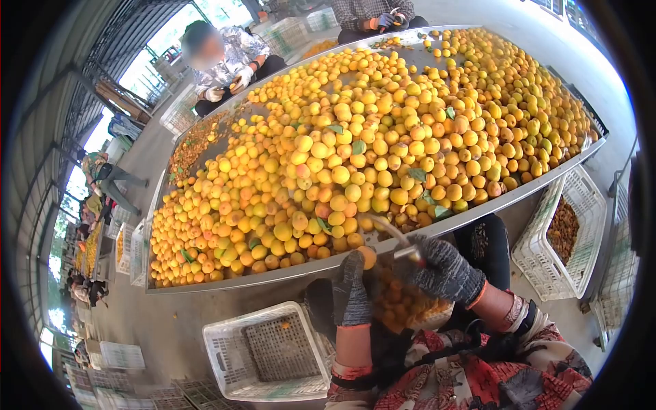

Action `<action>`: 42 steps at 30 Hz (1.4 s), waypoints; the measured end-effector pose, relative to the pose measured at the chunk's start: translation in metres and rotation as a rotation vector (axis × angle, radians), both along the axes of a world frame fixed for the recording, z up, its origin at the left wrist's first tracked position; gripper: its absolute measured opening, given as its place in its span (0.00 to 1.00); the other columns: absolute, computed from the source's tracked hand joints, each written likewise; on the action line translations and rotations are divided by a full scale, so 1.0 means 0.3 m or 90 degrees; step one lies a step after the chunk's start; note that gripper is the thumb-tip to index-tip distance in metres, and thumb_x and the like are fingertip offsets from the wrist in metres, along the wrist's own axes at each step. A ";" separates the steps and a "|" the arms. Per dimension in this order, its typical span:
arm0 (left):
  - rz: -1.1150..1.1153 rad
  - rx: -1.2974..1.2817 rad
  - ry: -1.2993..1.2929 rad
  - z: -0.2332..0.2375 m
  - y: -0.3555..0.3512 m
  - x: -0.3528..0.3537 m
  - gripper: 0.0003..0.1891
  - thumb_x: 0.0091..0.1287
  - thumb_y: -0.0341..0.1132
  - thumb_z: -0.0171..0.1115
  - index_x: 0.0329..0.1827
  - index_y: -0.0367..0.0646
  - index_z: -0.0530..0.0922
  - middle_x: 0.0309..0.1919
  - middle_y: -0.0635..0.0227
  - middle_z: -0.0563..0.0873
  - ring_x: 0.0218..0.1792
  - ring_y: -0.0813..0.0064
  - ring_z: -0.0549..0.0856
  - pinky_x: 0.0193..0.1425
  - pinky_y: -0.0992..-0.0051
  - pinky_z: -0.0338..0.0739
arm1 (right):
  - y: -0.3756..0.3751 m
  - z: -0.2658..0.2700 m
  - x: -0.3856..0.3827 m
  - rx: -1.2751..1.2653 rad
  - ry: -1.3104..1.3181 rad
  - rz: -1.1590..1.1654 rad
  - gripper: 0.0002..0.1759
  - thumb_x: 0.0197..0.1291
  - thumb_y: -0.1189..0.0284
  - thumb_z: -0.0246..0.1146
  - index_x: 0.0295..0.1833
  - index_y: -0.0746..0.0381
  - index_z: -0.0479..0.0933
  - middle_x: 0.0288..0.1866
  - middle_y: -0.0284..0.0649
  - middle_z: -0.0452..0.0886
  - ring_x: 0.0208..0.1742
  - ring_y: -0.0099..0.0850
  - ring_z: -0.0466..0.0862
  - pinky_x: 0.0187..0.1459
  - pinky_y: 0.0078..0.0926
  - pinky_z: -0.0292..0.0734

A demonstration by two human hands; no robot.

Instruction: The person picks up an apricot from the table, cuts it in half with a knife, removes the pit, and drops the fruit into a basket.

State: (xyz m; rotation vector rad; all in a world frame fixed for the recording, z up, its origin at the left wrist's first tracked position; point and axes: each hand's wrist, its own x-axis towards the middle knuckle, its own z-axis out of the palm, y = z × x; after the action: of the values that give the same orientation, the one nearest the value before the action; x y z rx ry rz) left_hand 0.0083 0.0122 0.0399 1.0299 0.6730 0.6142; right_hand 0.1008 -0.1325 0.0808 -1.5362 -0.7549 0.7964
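Observation:
At the near edge of a metal table (pixel 437 227) heaped with yellow-orange fruit (pixel 342 174), my left hand (pixel 351 290), in a dark grey knit glove, grips one orange fruit (pixel 367 257) at its fingertips. Just right of it, my right hand (pixel 444 270), in a matching glove, is closed around a small tool (pixel 408 253) whose details are blurred. Below and between both hands lies a pile of orange fruit pieces (pixel 404 301) in a container near my lap.
A white crate (pixel 266 352) stands on the floor at lower left. Another crate (pixel 564 232), holding dark orange pieces, is at the right. Two people (pixel 236 58) (pixel 372 17) sit across the table. A person (pixel 113 178) bends at far left.

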 end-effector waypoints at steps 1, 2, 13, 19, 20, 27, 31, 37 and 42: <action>-0.062 0.001 -0.019 -0.002 -0.001 -0.011 0.15 0.65 0.39 0.54 0.46 0.35 0.76 0.39 0.65 0.80 0.39 0.78 0.76 0.45 0.78 0.72 | -0.004 -0.048 0.029 0.051 -0.180 0.001 0.21 0.56 0.76 0.59 0.56 0.63 0.69 0.51 0.47 0.74 0.49 0.40 0.77 0.52 0.30 0.72; -0.065 0.000 -0.018 -0.010 -0.003 -0.018 0.15 0.65 0.39 0.54 0.46 0.35 0.76 0.39 0.65 0.80 0.39 0.78 0.76 0.45 0.78 0.72 | -0.005 -0.069 0.052 0.103 -0.363 0.001 0.24 0.54 0.73 0.62 0.58 0.63 0.67 0.51 0.47 0.74 0.49 0.40 0.77 0.51 0.30 0.72; 0.011 -0.219 -0.069 -0.046 -0.084 0.001 0.17 0.62 0.40 0.57 0.50 0.40 0.72 0.41 0.65 0.78 0.42 0.74 0.77 0.47 0.76 0.74 | 0.082 -0.055 0.042 0.032 -0.336 0.099 0.34 0.49 0.66 0.68 0.61 0.63 0.64 0.58 0.45 0.68 0.58 0.34 0.70 0.58 0.29 0.66; 0.009 -0.420 -0.072 0.149 -0.155 0.014 0.18 0.59 0.43 0.60 0.50 0.45 0.72 0.42 0.64 0.77 0.41 0.67 0.78 0.47 0.70 0.75 | 0.111 -0.116 0.035 0.101 -0.496 0.013 0.34 0.38 0.64 0.73 0.52 0.63 0.69 0.45 0.47 0.73 0.45 0.45 0.75 0.46 0.36 0.71; 0.012 -0.422 -0.071 0.132 -0.152 0.019 0.18 0.59 0.43 0.60 0.50 0.45 0.72 0.42 0.64 0.77 0.41 0.67 0.78 0.47 0.70 0.75 | 0.111 -0.090 0.024 0.068 -0.480 0.004 0.35 0.38 0.63 0.73 0.53 0.64 0.68 0.46 0.47 0.72 0.46 0.45 0.74 0.47 0.36 0.71; 0.061 -0.455 -0.090 0.010 -0.096 0.044 0.26 0.60 0.57 0.52 0.50 0.44 0.72 0.44 0.65 0.76 0.45 0.64 0.76 0.48 0.65 0.74 | 0.102 -0.064 -0.020 0.142 -0.274 -0.095 0.25 0.46 0.70 0.67 0.51 0.63 0.70 0.44 0.45 0.75 0.44 0.37 0.77 0.45 0.31 0.72; 0.050 -0.361 -0.148 -0.066 -0.025 0.003 0.25 0.65 0.54 0.47 0.53 0.42 0.70 0.47 0.65 0.76 0.47 0.67 0.75 0.51 0.69 0.72 | 0.025 -0.138 -0.005 0.308 0.053 -0.009 0.24 0.50 0.78 0.64 0.54 0.63 0.68 0.52 0.38 0.72 0.51 0.27 0.73 0.49 0.25 0.72; -0.070 -0.247 -0.213 -0.073 -0.023 -0.037 0.20 0.69 0.44 0.43 0.58 0.40 0.66 0.51 0.64 0.75 0.51 0.71 0.73 0.58 0.70 0.67 | -0.008 -0.130 0.036 0.155 -0.031 -0.008 0.27 0.50 0.71 0.67 0.56 0.63 0.67 0.51 0.37 0.75 0.53 0.31 0.74 0.56 0.30 0.68; -0.046 -0.347 -0.213 -0.106 -0.039 -0.010 0.20 0.68 0.44 0.47 0.56 0.38 0.66 0.48 0.63 0.75 0.50 0.72 0.74 0.56 0.72 0.70 | 0.052 -0.016 0.053 0.302 0.296 -0.210 0.19 0.55 0.67 0.63 0.51 0.61 0.69 0.31 0.34 0.75 0.31 0.23 0.76 0.32 0.19 0.73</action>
State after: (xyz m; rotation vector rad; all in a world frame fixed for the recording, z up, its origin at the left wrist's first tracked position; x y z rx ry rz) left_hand 0.0053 0.0003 0.0081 0.4272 0.4656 0.4862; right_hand 0.1167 -0.1167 0.0760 -0.9610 -0.3006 0.6346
